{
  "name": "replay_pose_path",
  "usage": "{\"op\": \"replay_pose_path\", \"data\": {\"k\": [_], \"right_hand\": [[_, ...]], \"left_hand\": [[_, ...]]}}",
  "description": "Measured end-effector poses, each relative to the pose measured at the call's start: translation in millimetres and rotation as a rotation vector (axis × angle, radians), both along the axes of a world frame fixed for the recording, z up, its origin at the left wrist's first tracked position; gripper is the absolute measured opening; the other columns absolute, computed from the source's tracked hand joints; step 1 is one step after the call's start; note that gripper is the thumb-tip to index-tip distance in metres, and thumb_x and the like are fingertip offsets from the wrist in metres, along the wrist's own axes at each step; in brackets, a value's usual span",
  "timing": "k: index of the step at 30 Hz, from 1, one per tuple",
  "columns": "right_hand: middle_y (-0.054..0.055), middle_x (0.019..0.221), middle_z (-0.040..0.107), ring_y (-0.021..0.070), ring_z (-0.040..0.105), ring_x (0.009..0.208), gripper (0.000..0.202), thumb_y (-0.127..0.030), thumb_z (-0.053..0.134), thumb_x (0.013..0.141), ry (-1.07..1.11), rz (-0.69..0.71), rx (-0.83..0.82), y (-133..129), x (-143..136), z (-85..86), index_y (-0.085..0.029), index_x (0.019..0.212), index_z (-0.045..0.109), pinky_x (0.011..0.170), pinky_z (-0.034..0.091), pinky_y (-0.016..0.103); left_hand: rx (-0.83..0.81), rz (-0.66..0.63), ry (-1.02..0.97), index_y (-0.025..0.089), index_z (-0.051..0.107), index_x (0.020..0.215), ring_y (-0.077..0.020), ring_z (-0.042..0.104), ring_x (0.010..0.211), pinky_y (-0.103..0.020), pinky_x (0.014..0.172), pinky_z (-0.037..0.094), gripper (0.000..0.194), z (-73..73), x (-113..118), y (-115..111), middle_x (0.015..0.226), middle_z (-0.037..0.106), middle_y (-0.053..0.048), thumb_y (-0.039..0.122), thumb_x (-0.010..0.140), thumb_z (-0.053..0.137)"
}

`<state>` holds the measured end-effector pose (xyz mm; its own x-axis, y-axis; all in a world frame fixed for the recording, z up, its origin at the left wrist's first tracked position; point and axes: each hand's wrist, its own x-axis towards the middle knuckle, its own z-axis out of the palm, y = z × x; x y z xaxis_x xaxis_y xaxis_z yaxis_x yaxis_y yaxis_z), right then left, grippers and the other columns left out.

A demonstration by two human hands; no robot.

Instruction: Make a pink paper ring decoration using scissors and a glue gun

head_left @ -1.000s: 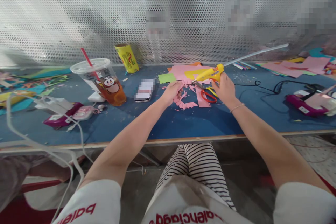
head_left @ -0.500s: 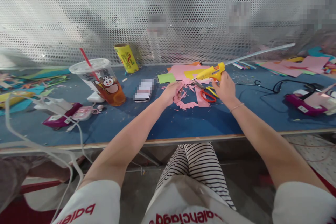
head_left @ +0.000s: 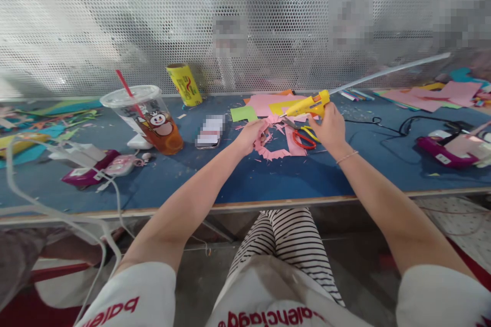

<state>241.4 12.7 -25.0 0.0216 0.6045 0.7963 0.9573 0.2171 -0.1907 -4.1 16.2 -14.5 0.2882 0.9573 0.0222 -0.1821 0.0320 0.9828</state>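
Pinched in my left hand (head_left: 250, 137) is a fringed pink paper strip (head_left: 273, 154), which curves down over the blue table. My right hand (head_left: 330, 125) is wrapped round the handle of a yellow glue gun (head_left: 308, 105). The gun's nozzle points left, at the upper part of the pink strip; whether it touches is too small to tell. A long clear glue stick (head_left: 391, 71) sticks out of the gun's back. Scissors with red and yellow handles (head_left: 304, 139) lie under and beside my right hand. Behind the strip lie pink sheets (head_left: 264, 104) and a green paper piece (head_left: 243, 114).
On the blue table (head_left: 245, 179), a phone (head_left: 210, 132), a drink cup (head_left: 151, 122) and a yellow roll (head_left: 184, 85) stand or lie left. Purple power strips (head_left: 90, 172) with cables lie at both sides. A perforated metal panel (head_left: 268, 25) rises behind.
The rear end of the clear glue stick has swung outward to the right and slightly up. My hands have barely moved.
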Motion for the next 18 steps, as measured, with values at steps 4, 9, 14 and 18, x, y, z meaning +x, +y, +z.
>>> {"op": "replay_pose_path", "data": {"k": [4, 9, 14, 18], "right_hand": [[0.012, 0.097, 0.058, 0.0264, 0.059, 0.09, 0.04, -0.046, 0.051, 0.081, 0.072, -0.007, -0.009, 3.5, 5.0, -1.5, -0.015, 0.107, 0.044, 0.075, 0.049, 0.041], [0.017, 0.104, 0.058, 0.0288, 0.059, 0.095, 0.051, -0.051, 0.055, 0.078, 0.132, -0.051, -0.154, 6.3, 15.7, -3.6, -0.013, 0.11, 0.045, 0.078, 0.047, 0.042], [0.022, 0.103, 0.058, 0.032, 0.06, 0.094, 0.055, -0.053, 0.053, 0.077, 0.152, -0.198, -0.407, 8.9, 28.1, -6.8, -0.009, 0.11, 0.048, 0.079, 0.046, 0.044], [0.026, 0.105, 0.057, 0.0344, 0.058, 0.098, 0.057, -0.051, 0.049, 0.08, 0.155, -0.354, -0.541, 12.2, 59.3, -17.3, -0.004, 0.113, 0.048, 0.08, 0.045, 0.047]], "left_hand": [[-0.001, 0.006, 0.01, 0.014, 0.057, 0.074, -0.0037, 0.04, 0.037, -0.018, 0.036, 0.03, 0.018, 3.2, -0.9, -2.8, 0.059, 0.048, 0.002, 0.03, 0.082, 0.052], [-0.038, 0.048, -0.046, 0.016, 0.054, 0.074, -0.0046, 0.038, 0.035, -0.019, 0.035, 0.029, 0.016, 10.3, -4.5, -2.0, 0.055, 0.047, 0.003, 0.029, 0.083, 0.052], [-0.003, 0.19, -0.117, 0.015, 0.055, 0.073, -0.0034, 0.038, 0.038, -0.019, 0.037, 0.029, 0.016, 19.8, -17.9, 10.6, 0.056, 0.046, 0.002, 0.027, 0.084, 0.05], [-0.06, 0.301, -0.243, 0.016, 0.053, 0.074, -0.0036, 0.036, 0.039, -0.019, 0.037, 0.03, 0.023, 26.2, -31.5, 21.9, 0.059, 0.047, 0.001, 0.035, 0.086, 0.045]]}}
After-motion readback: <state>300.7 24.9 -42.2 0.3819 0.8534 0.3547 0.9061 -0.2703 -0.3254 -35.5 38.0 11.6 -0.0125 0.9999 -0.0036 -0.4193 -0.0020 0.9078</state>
